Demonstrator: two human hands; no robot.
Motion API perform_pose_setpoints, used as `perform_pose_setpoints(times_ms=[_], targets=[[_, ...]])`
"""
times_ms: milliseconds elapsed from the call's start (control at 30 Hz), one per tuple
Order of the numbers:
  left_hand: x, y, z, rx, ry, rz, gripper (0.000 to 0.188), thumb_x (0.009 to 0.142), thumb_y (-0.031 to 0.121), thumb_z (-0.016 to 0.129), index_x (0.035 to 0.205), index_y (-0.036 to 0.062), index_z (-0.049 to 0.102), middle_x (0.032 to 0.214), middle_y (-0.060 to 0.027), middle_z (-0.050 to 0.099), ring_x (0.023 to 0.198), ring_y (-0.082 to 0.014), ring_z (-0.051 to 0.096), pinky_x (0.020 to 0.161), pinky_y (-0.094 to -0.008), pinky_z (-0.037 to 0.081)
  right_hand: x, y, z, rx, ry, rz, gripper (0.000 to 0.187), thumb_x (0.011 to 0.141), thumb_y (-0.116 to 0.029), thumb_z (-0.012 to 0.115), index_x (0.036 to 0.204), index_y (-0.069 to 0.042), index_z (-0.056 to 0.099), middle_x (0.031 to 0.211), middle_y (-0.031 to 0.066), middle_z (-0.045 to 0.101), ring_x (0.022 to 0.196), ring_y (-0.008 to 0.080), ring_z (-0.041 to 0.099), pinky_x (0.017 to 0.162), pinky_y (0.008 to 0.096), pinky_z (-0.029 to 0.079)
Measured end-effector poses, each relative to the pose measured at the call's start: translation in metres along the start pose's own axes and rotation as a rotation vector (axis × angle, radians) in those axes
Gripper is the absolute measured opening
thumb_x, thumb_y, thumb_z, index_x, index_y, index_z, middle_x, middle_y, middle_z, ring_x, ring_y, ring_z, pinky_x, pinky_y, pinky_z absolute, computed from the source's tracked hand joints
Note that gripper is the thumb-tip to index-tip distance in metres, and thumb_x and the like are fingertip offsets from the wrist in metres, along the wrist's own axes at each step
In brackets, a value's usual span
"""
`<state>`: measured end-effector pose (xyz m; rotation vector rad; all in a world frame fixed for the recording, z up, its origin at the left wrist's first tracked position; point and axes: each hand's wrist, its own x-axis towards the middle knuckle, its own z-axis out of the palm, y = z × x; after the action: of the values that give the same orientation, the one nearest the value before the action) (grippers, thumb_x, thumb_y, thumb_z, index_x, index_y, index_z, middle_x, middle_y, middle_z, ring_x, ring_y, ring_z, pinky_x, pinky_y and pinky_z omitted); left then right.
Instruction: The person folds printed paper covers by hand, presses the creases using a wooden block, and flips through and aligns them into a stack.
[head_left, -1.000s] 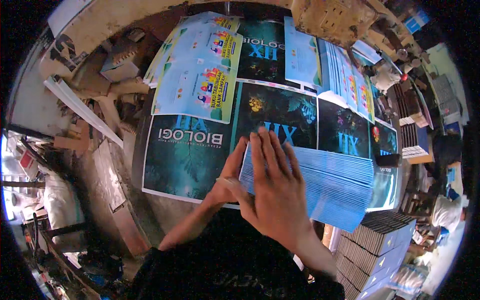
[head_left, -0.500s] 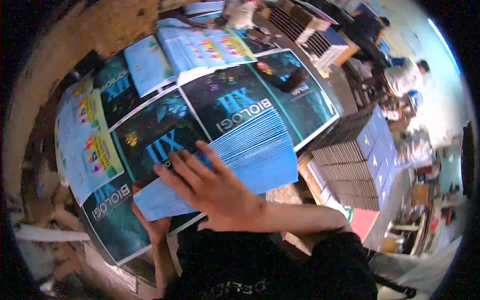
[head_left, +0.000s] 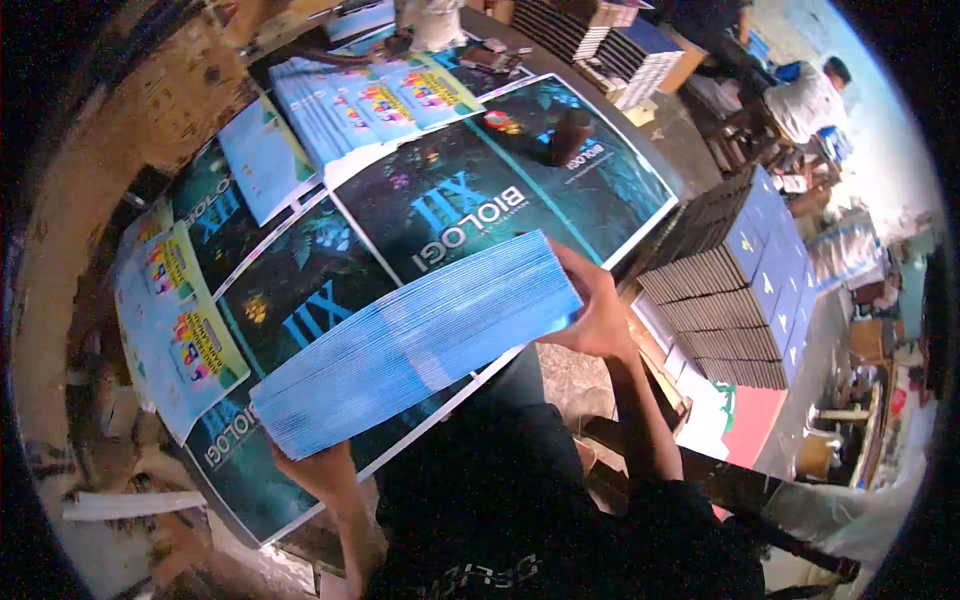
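Note:
A thick stack of light blue folded sheets (head_left: 415, 345) is held between my hands, its many edges facing up toward me. My left hand (head_left: 318, 470) grips its lower left end, the fingers mostly hidden beneath. At the right end my right hand (head_left: 592, 305) is closed round the stack, thumb below and fingers behind. The stack lies slantwise above dark printed cover sheets (head_left: 400, 190) spread over the table. More light blue printed sheets lie in a pile (head_left: 360, 105) at the far side and in another (head_left: 180, 310) at the left.
A tall block of stacked blue-covered books (head_left: 720, 290) stands to the right, with a red board (head_left: 750, 425) by its foot. More book stacks (head_left: 620, 50) are at the back. A small dark object (head_left: 570, 135) rests on the covers. Another person (head_left: 805, 100) sits far right.
My right hand has moved from the top of the stack to its right end and now grips it there. The fanned sheets have become more even.

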<state>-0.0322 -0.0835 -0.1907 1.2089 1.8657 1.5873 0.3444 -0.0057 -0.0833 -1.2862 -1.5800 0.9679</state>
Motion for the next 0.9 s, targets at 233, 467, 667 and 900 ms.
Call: perform_pose_setpoints(times_ms=[233,467,667,900], targets=[[0.015,0.078,0.014,-0.033,-0.052,0.018,0.067,0.072,0.007,0.081,0.131,-0.0102,0.056,0.133,-0.0196,0.060,0.120,-0.0243,0.059,0.105,-0.0379,0.043,-0.009,0.004,-0.030,0.271,-0.371,-0.022,0.117,0.058,-0.005,0.091,0.154,0.001,0.026,0.157,0.0179,0.036,0.144,0.0261,0.035,0.120,0.0409,0.023],[0.016,0.070,0.013,0.089,0.005,-0.195,0.052,0.075,0.003,0.079,0.121,-0.0118,0.060,0.123,-0.0188,0.064,0.112,-0.0226,0.061,0.101,-0.0382,0.046,-0.016,0.010,-0.017,-0.042,-0.183,-0.076,0.071,0.097,-0.038,0.057,0.149,0.006,0.034,0.152,0.0215,0.042,0.144,0.0312,0.036,0.119,0.0425,0.025],[0.016,0.064,0.035,-0.157,0.037,0.009,0.043,0.074,0.005,0.084,0.108,-0.0126,0.063,0.103,-0.0147,0.069,0.093,-0.0224,0.065,0.089,-0.0359,0.049,-0.020,0.035,0.045,0.308,0.181,-0.202,0.077,0.092,-0.022,0.067,0.154,0.001,0.028,0.155,0.0188,0.038,0.144,0.0247,0.034,0.118,0.0401,0.024],[0.022,0.083,0.017,0.220,-0.136,0.072,0.039,0.076,0.005,0.081,0.107,-0.0116,0.064,0.098,-0.0150,0.069,0.093,-0.0204,0.063,0.084,-0.0341,0.050,-0.005,0.031,0.024,-0.082,0.076,-0.059,0.090,0.073,-0.001,0.079,0.151,-0.001,0.035,0.142,0.0165,0.056,0.130,0.0224,0.052,0.109,0.0364,0.039]])
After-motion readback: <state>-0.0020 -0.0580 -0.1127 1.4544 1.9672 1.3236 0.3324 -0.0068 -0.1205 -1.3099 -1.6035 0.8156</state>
